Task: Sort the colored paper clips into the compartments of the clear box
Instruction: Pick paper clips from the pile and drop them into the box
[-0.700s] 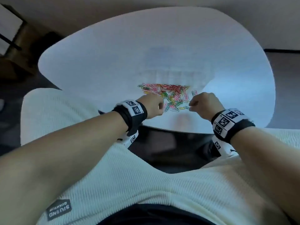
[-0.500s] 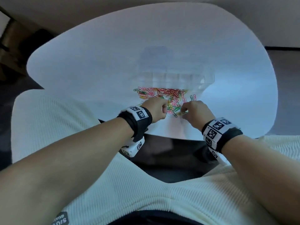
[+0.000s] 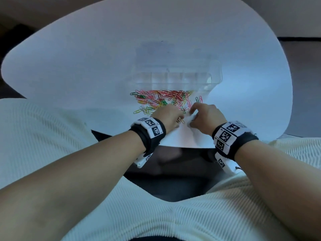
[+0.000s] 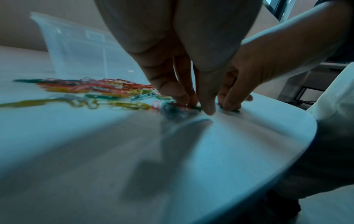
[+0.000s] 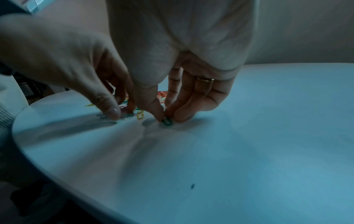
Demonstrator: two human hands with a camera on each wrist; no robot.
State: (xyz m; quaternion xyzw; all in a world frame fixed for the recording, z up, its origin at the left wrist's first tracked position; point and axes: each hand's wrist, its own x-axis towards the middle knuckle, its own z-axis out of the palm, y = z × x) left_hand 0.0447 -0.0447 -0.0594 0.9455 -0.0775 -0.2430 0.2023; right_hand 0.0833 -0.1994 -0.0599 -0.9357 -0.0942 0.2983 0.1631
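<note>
A pile of colored paper clips (image 3: 161, 100) lies on the white table (image 3: 86, 66), just in front of the clear compartment box (image 3: 177, 79). Both hands work at the pile's near edge, almost touching. My left hand (image 4: 197, 104) points its fingers down, thumb and fingertips closing on a clip (image 4: 191, 107) among several on the table. My right hand (image 5: 165, 118) pinches a green clip (image 5: 167, 122) against the table between thumb and fingers. In the head view the left hand (image 3: 180, 117) and right hand (image 3: 191, 117) hide their fingertips.
The table's near edge (image 3: 182, 146) runs just below both wrists, with my lap in white fabric under it. Two stray clips (image 3: 198, 99) lie right of the pile. The box's compartments look blurred and their contents cannot be made out.
Both hands have drawn together at the pile's near edge. The right hand moved left and now pinches a green clip. The head view has tilted, shifting the table up in frame.
</note>
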